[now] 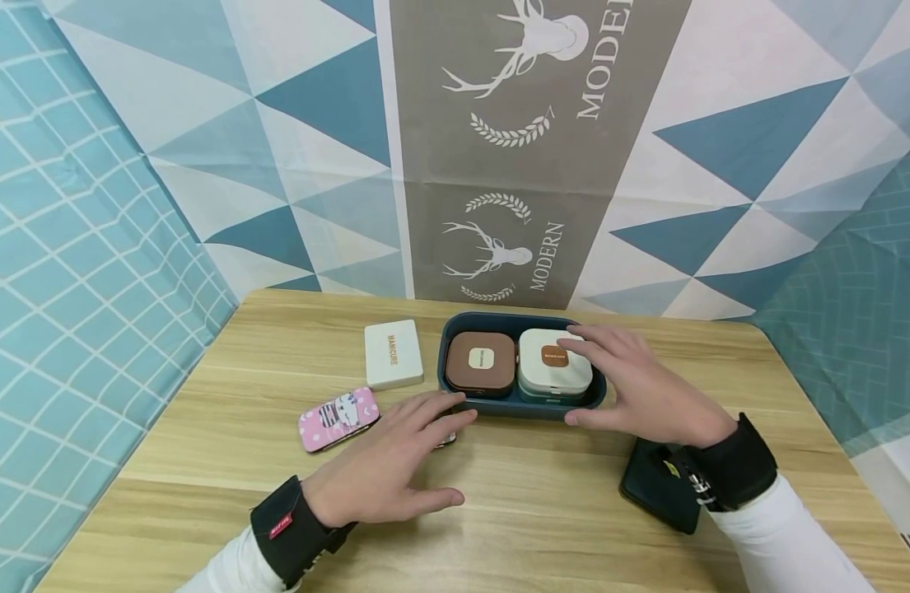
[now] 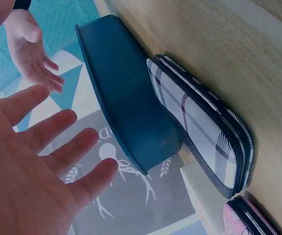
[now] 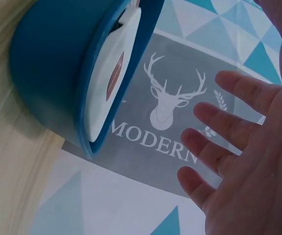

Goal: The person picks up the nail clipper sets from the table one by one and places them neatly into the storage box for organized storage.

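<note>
My left hand (image 1: 395,461) hovers with spread fingers over a plaid case (image 2: 194,122), which it mostly hides in the head view. The fingers of my right hand (image 1: 640,387) are apart, over the right end of a dark blue bin (image 1: 492,407). Inside the bin lie a brown square case (image 1: 462,371) and, to its right, a white square case (image 1: 536,375) with a brown label, on top of a green one (image 1: 539,397). In the right wrist view the white case shows above the bin's rim, apart from my fingers.
A white box (image 1: 393,354) lettered MANICURE lies left of the bin. In front of it is a pink case (image 1: 339,420) with a cartoon cat. A dark case (image 1: 658,490) lies below my right wrist. A patterned cloth (image 1: 336,140) hangs behind the wooden table (image 1: 521,519).
</note>
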The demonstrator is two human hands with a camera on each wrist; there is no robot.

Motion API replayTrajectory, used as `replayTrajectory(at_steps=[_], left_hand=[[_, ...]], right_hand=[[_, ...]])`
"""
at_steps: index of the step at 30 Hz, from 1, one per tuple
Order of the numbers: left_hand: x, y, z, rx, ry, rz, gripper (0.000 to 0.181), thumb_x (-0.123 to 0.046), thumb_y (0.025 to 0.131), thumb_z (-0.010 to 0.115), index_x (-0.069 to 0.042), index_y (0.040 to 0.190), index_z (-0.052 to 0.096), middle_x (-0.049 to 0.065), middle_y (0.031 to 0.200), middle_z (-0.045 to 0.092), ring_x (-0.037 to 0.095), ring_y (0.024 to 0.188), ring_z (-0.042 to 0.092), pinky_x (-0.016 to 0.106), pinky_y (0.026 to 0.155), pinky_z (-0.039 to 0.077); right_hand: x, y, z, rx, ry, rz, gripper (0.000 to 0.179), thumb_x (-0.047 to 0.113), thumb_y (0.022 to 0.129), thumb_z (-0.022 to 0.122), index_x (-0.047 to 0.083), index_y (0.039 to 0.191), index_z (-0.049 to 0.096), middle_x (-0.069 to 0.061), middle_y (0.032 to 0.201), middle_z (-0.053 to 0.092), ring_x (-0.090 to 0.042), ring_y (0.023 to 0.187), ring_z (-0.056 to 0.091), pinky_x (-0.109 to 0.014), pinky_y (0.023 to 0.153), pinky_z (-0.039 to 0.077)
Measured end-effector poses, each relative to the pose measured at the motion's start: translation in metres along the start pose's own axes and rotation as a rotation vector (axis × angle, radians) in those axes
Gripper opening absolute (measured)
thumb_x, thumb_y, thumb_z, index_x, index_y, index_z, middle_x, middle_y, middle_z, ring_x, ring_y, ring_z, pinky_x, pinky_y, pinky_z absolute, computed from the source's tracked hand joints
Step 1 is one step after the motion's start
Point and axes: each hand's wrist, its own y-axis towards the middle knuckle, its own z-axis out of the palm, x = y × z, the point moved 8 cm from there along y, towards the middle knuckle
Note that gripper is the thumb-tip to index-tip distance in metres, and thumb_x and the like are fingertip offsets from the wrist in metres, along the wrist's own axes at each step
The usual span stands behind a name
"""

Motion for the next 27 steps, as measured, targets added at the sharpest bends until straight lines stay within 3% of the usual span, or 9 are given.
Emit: replayTrajectory(at_steps=[18, 27], left_hand=[[0.001, 0.0, 0.001, -0.003, -0.001, -0.006, 0.091, -0.057, 0.091, 0.08, -0.03, 0.166, 0.037, -0.005, 0.17, 0.031, 0.017, 0.155, 0.029, 0.052, 0.124, 0.031], [0.001, 0.001, 0.001, -0.001, 0.014, -0.001, 0.09, -0.059, 0.092, 0.078, -0.03, 0.166, 0.036, -0.007, 0.171, 0.029, 0.017, 0.156, 0.027, 0.052, 0.124, 0.031]], right_hand=[[0.022, -0.029, 0.012, -0.046, -0.025, -0.062, 0.09, 0.051, 0.087, 0.087, 0.018, 0.16, 0.046, -0.01, 0.162, 0.041, -0.034, 0.146, 0.037, -0.064, 0.111, 0.03], [0.029, -0.042, 0.024, -0.023, -0.023, -0.039, 0.089, 0.055, 0.087, 0.085, 0.022, 0.16, 0.046, -0.006, 0.164, 0.039, -0.031, 0.149, 0.035, -0.061, 0.113, 0.03]])
